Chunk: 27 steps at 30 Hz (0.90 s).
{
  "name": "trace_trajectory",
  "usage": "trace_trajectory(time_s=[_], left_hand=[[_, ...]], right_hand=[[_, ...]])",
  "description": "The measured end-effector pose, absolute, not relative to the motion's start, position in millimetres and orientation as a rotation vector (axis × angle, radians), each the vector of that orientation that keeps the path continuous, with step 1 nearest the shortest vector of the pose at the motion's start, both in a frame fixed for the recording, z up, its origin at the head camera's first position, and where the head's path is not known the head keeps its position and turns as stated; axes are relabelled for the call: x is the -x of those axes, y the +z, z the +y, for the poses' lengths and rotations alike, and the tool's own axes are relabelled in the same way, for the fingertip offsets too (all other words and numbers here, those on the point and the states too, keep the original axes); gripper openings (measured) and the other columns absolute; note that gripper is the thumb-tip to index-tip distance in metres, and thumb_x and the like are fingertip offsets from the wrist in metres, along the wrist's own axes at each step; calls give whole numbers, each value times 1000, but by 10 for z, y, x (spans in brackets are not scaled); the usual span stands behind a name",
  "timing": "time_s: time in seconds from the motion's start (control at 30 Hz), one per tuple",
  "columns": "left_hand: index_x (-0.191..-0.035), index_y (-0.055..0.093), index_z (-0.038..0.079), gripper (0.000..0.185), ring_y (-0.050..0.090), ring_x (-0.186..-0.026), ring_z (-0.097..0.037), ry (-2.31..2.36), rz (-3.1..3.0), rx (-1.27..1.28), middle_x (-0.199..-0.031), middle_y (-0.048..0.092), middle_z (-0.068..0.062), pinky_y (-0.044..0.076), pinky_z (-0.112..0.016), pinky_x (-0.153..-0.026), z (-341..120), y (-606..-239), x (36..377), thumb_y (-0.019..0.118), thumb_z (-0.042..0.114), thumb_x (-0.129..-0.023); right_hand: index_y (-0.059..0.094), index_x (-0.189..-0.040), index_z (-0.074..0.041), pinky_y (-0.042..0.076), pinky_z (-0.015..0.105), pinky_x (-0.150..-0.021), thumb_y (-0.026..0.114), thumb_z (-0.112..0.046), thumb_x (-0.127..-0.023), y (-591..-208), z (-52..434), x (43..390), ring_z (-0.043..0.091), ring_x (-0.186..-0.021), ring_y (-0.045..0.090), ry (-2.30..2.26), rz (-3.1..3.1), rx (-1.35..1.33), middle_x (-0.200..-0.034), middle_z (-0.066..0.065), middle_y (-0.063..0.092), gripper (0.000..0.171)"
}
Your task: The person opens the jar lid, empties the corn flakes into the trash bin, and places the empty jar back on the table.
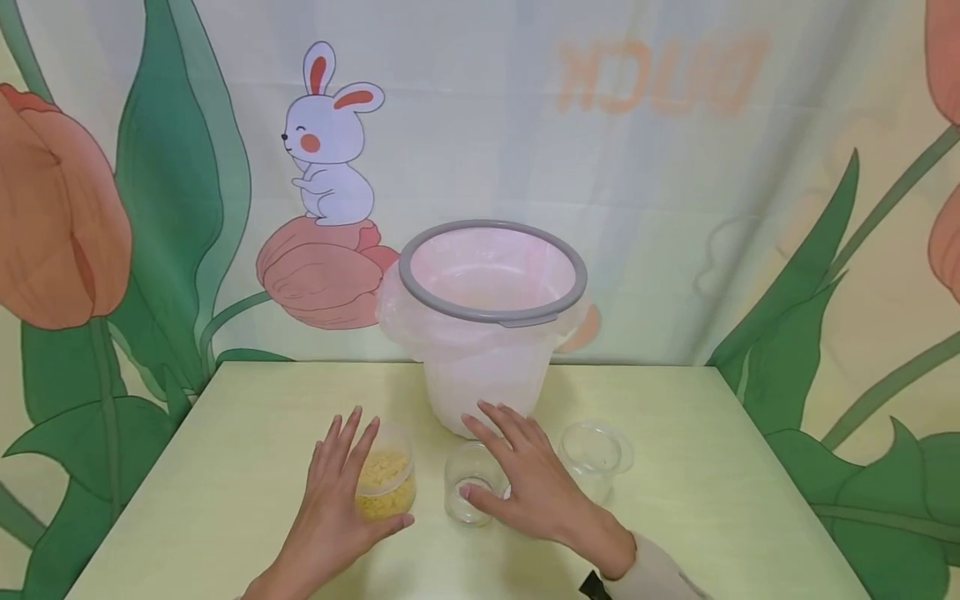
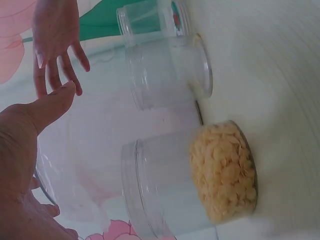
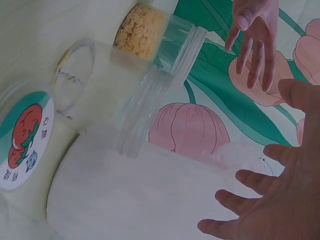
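A clear jar partly filled with yellowish flakes (image 1: 392, 493) stands on the table. My left hand (image 1: 333, 510) hovers over its left side with fingers spread; in the left wrist view, the hand is apart from the jar's open rim (image 2: 131, 187). Beside it stands a second transparent jar (image 1: 457, 492), partly hidden by my right hand (image 1: 542, 487). That hand is also spread, thumb apart, and grips nothing. To its right is a third clear jar (image 1: 592, 447). A round tomato sticker (image 3: 30, 137) shows at that jar's bottom end in the right wrist view.
Behind the jars stands a white bin (image 1: 487, 383) with a grey rim (image 1: 491, 315) and a translucent pinkish liner folded over it. A pale green table (image 1: 225, 500) carries everything. A curtain (image 1: 480, 108) with printed tulips and a rabbit hangs behind.
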<state>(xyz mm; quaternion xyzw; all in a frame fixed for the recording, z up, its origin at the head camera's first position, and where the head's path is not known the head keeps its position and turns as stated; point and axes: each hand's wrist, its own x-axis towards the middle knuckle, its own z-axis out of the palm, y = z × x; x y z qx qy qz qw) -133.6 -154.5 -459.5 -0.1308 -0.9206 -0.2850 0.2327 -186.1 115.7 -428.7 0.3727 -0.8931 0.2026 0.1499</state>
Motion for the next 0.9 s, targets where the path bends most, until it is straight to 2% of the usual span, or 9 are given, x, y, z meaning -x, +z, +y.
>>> trace_trajectory(time_s=[0.13, 0.33, 0.57, 0.9], left_hand=[[-158, 21, 24, 129, 9, -152, -35, -790, -2540, 329, -165, 16, -6, 15, -65, -117, -1625, -4604, 1308, 95, 39, -54], [-158, 20, 23, 128, 8, -152, -36, -804, -2554, 298, -165, 16, -9, 15, -67, -116, -1735, -4641, 1266, 94, 42, -55], [-158, 18, 21, 128, 8, -152, -36, -797, -2559, 258, -165, 15, -10, 18, -70, -114, -1854, -4715, 1234, 92, 44, -56], [-158, 18, 15, 129, 9, -151, -38, -861, -2526, 236, -165, 14, -10, 17, -71, -113, -1971, -4823, 1208, 93, 38, -56]], right_hand=[[30, -154, -30, 29, 64, -113, 60, -53, -91, -4289, 1054, 1887, 29, -147, 32, 598, -2569, -1100, -161, -1, 29, 73], [29, -154, -32, 27, 62, -115, 56, -56, -92, -4290, 893, 1915, 26, -149, 28, 593, -2619, -1124, -162, -3, 26, 73], [28, -154, -30, 31, 63, -112, 58, -57, -90, -4268, 678, 1945, 27, -148, 30, 552, -2630, -1160, -160, 3, 30, 76], [24, -155, -33, 35, 53, -114, 61, -58, -87, -4290, 348, 2013, 26, -145, 33, 479, -2653, -1203, -159, 4, 31, 81]])
